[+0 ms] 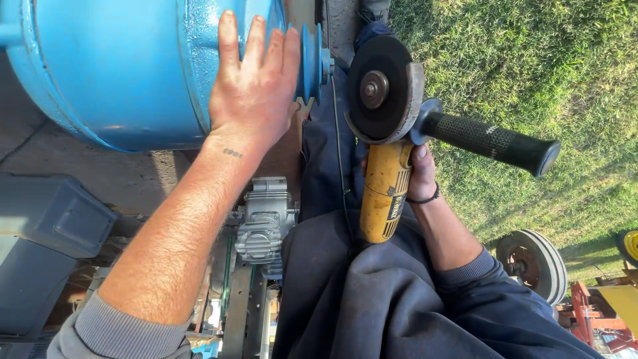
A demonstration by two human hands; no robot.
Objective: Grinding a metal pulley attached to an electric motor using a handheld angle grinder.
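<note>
My left hand [254,86] lies flat, fingers together, against the side of a big blue metal drum [113,66], close to a blue pulley wheel [310,61] at the drum's end. My right hand [420,174] grips the yellow body of an angle grinder [384,193]. The grinder's dark disc [375,88] faces up toward me under a grey guard. Its black side handle [495,141] sticks out to the right over the grass. A black cord runs down from the grinder across my dark trousers.
A small grey engine [264,223] sits below the drum on a metal frame. A dark grey box [46,239] stands at the left. Grass [531,60] covers the right side, with a grey wheel [535,262] and red-yellow machinery [611,306] at the lower right.
</note>
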